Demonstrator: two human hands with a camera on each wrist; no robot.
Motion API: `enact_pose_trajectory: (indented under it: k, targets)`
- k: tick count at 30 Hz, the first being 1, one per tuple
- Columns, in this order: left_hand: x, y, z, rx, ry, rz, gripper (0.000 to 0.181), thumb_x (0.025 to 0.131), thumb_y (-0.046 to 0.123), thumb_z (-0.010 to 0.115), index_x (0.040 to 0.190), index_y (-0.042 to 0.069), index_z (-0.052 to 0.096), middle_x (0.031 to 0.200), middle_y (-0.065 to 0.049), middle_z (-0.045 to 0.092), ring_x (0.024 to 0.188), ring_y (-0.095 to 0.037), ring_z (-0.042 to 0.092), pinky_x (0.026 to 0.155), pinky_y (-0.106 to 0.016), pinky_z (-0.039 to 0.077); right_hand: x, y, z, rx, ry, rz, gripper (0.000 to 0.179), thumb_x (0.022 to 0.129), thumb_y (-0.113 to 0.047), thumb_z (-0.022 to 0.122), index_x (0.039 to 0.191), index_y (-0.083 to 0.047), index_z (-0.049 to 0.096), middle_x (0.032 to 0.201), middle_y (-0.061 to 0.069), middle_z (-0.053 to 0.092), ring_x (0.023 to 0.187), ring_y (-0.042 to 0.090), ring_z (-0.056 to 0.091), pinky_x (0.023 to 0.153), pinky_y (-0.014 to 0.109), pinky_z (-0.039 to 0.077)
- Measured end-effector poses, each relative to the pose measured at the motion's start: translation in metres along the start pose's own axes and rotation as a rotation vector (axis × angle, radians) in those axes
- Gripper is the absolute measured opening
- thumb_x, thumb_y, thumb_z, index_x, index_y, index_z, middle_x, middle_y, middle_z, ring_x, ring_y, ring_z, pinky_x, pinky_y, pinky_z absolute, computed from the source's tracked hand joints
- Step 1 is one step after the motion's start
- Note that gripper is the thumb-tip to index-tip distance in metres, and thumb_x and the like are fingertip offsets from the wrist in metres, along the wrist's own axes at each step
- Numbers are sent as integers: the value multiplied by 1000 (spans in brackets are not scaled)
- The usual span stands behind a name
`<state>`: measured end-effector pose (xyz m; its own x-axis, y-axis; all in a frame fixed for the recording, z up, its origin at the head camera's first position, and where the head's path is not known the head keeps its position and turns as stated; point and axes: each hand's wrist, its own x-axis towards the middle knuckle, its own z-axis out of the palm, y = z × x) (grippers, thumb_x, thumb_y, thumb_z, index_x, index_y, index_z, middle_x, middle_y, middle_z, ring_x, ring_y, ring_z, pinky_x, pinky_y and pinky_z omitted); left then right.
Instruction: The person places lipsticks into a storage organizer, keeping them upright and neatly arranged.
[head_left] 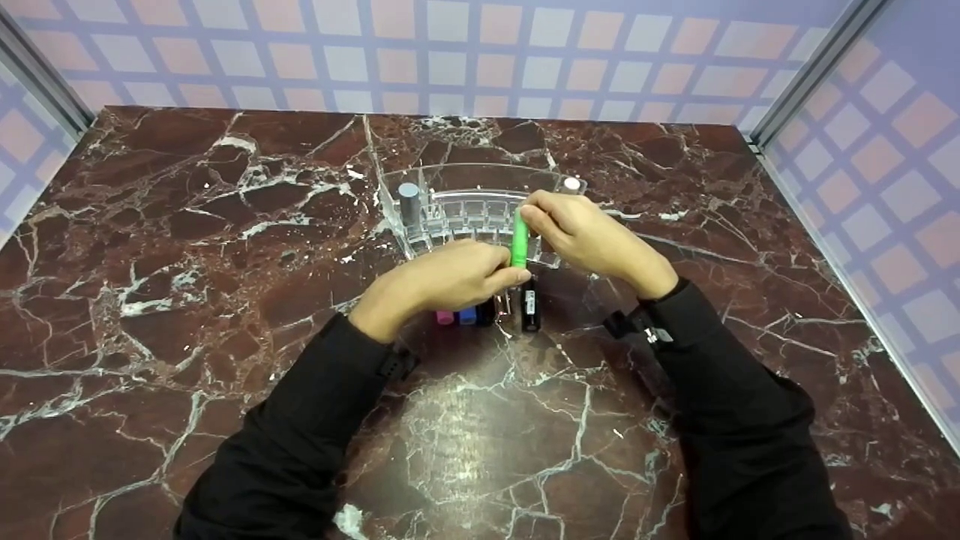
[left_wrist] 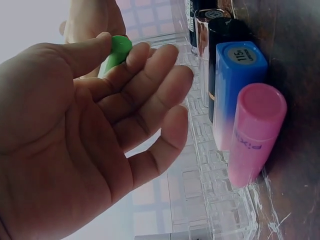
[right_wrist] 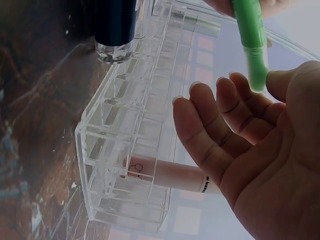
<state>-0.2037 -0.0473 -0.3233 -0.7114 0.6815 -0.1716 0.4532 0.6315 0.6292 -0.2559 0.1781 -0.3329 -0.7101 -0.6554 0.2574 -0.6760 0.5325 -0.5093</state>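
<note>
A slim green lipstick tube [head_left: 520, 240] stands nearly upright between both hands, above the table. My left hand [head_left: 454, 276] pinches its lower end between thumb and index finger; the other fingers curve loosely in the left wrist view. At the tube's upper, paler end, my right hand [head_left: 581, 231] grips with thumb and fingertips. Just behind is a clear acrylic organizer [head_left: 480, 196] with stepped, curved rows of slots. Below the hands, in front of it, are a pink tube [left_wrist: 257, 130], a blue tube [left_wrist: 237, 85], a black tube [left_wrist: 225, 30], a rose-gold one [left_wrist: 202, 40] and a dark bottle [right_wrist: 115, 25].
A grey tube [head_left: 409, 202] stands in the organizer's back left corner. At its back right is a pale pink tube [right_wrist: 175, 174]. The dark red marble table [head_left: 225, 262] extends around both arms. Checked panels [head_left: 480, 60] enclose the back and sides.
</note>
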Motion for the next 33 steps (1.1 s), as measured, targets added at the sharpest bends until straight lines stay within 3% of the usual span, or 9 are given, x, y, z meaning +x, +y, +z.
enact_pose_trajectory:
  k: [4,11,17,25,33]
  targets:
    - [-1,2,0,-31,5,11,39,111,38,45,103,4,60,76,1,50,50,-11,53,49,-27,46,1,1,0,15,-5,16,31,113,-25,43,102,-5,64,76,4,57,64,15,52,62,31,44]
    - [2,2,1,-41,27,56,38,112,37,45,102,4,61,79,0,56,54,-8,46,53,-27,44,1,1,0,63,-14,45,33,114,-25,42,97,-6,64,75,3,57,64,16,53,61,30,46]
    - [1,3,1,-64,-12,57,39,112,35,45,107,1,63,83,-6,61,50,-7,47,50,-25,44,1,1,0,73,-25,14,30,113,-22,44,99,-5,64,75,1,56,64,15,52,61,29,45]
    - [-1,3,0,-74,-42,43,39,112,35,45,110,1,63,87,-6,63,48,-8,49,48,-25,44,1,1,1,79,-9,-40,29,112,-21,47,95,-5,65,74,9,57,63,14,51,60,28,43]
    - [-2,4,0,-96,-76,59,36,112,33,46,108,1,62,86,-6,61,49,-8,47,46,-23,41,0,0,0,141,-27,-22,31,112,-23,48,94,-7,67,71,-1,56,61,15,52,58,27,44]
